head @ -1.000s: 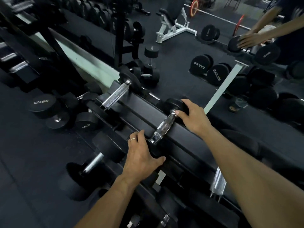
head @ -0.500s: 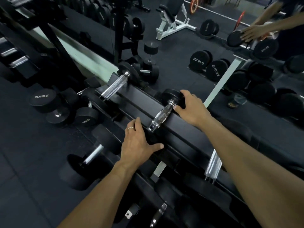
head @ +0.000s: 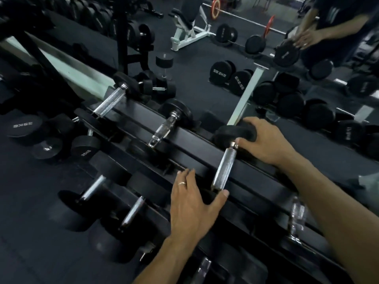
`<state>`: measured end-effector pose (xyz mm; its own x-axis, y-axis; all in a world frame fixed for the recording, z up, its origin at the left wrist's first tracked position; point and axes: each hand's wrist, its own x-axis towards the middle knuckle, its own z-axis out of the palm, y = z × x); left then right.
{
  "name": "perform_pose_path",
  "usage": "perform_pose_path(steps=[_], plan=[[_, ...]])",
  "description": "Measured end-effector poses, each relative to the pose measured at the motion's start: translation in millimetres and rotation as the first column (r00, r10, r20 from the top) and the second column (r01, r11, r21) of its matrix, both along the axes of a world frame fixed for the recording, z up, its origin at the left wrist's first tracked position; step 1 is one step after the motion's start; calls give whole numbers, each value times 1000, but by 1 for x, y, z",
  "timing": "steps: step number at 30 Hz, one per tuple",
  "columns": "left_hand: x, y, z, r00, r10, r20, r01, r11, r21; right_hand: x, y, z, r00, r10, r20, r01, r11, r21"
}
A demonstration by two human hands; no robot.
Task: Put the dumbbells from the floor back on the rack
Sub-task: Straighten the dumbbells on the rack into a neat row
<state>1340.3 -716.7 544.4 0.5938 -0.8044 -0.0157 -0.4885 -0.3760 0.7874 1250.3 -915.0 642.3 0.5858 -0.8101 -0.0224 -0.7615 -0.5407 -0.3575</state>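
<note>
A black dumbbell with a chrome handle (head: 224, 167) lies across the top rail of the black rack (head: 196, 144). My right hand (head: 266, 142) grips its far head (head: 229, 132). My left hand (head: 192, 203), with a ring on it, covers the near head, thumb beside the handle's end. Two more dumbbells rest on the same rail to the left: one (head: 164, 130) close by and one (head: 108, 103) further off. No hand touches them.
Lower tiers hold more dumbbells (head: 92, 187), and 35KG ones (head: 20, 126) sit low at the left. A mirror (head: 225, 74) behind the rack reflects dumbbells, a white bench (head: 188, 35), a barbell and my own reflection.
Both hands have shifted right along the top rail onto another dumbbell. The one they held before now lies free to their left. The view has swung with them.
</note>
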Motion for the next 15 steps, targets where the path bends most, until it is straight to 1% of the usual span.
perform_pose_path(steps=[3, 5, 9, 12, 15], plan=[[-25, 5, -3, 993, 8, -118, 6, 994, 111, -13, -3, -11, 1000, -3, 1, 3, 992, 129], [-37, 8, -7, 984, 36, -173, -11, 990, 142, -15, -6, -19, 1000, -4, 31, -1, 988, 156], [-45, 3, -20, 980, 78, -185, -62, 994, 93, -12, -13, -33, 999, -31, 22, 28, 994, 109], [-46, 2, -25, 984, 66, -165, -61, 997, 37, -13, -14, -42, 994, -75, 75, 67, 992, 110], [-46, 0, -26, 984, 62, -168, -56, 998, 37, -14, -12, -46, 990, -77, 120, 65, 993, 100]])
